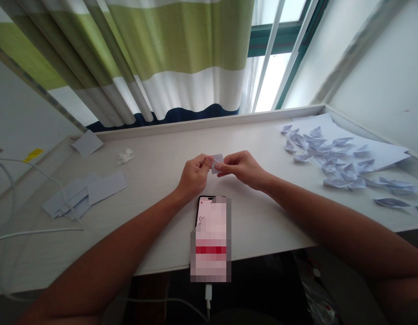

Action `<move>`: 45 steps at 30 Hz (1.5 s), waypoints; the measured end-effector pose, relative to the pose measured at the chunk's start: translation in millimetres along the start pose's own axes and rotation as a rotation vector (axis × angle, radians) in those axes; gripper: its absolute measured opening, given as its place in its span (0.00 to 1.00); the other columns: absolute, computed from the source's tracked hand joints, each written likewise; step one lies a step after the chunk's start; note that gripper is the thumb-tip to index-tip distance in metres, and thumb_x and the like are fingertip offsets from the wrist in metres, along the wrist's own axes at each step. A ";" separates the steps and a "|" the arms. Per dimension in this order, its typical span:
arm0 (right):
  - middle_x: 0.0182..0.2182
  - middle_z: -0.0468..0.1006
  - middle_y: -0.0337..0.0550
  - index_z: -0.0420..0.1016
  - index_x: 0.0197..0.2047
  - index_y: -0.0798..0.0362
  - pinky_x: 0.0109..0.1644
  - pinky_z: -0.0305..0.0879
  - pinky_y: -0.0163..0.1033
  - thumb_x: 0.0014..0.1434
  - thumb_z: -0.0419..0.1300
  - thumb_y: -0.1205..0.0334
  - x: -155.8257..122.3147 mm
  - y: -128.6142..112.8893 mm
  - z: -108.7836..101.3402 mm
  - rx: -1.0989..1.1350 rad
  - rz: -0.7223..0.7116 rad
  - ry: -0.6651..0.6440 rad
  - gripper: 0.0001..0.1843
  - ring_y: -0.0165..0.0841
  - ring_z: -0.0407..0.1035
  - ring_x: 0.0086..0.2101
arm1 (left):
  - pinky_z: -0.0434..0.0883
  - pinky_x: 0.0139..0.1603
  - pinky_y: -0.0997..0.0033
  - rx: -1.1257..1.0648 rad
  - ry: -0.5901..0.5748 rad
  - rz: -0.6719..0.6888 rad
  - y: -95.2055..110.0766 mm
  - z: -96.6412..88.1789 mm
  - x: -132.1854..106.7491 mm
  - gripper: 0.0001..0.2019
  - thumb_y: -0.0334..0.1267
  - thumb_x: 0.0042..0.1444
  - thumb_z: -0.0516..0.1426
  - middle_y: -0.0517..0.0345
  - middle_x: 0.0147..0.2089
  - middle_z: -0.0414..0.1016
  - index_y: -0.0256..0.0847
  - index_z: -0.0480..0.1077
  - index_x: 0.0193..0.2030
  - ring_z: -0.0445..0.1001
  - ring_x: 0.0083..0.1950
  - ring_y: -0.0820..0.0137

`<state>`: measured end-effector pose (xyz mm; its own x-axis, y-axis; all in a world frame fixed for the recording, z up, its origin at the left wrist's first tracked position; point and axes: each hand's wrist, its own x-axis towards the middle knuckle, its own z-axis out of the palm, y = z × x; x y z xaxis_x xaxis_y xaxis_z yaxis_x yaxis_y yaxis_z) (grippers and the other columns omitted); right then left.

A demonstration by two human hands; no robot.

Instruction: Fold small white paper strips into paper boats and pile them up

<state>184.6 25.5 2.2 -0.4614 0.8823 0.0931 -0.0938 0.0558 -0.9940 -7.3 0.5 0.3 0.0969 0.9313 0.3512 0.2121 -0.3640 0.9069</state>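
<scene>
My left hand (pixel 194 174) and my right hand (pixel 243 168) meet above the middle of the white desk (pixel 161 180). Both pinch a small folded piece of pale paper (pixel 216 162) between thumb and fingers, one from each side. The paper is held just above the desk surface. A phone (pixel 211 237) lies flat right below my hands, its screen blurred, with a white cable plugged in at its near end.
Several folded paper boats (pixel 334 158) lie on white sheets at the right. A stack of cut paper strips (pixel 83 194) sits at the left, with a crumpled scrap (pixel 125 156) and a loose sheet (pixel 87 143) behind. A white cable (pixel 36 232) crosses the left. Curtain and window stand behind.
</scene>
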 end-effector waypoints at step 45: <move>0.34 0.85 0.43 0.82 0.33 0.52 0.48 0.82 0.50 0.45 0.82 0.37 7.2 9.3 -6.3 -0.126 -0.185 0.191 0.28 0.38 0.79 0.37 | 0.82 0.61 0.50 -0.463 -0.169 -0.300 -3.0 3.5 -0.3 0.21 0.46 0.53 0.77 0.46 0.42 0.89 0.35 0.83 0.48 0.89 0.48 0.57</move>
<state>186.0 35.3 -6.8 -0.2708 0.9230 0.2733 -0.0454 0.2713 -0.9614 -4.5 1.3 -3.4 0.2604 0.9639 0.0555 -0.1899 -0.0053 0.9818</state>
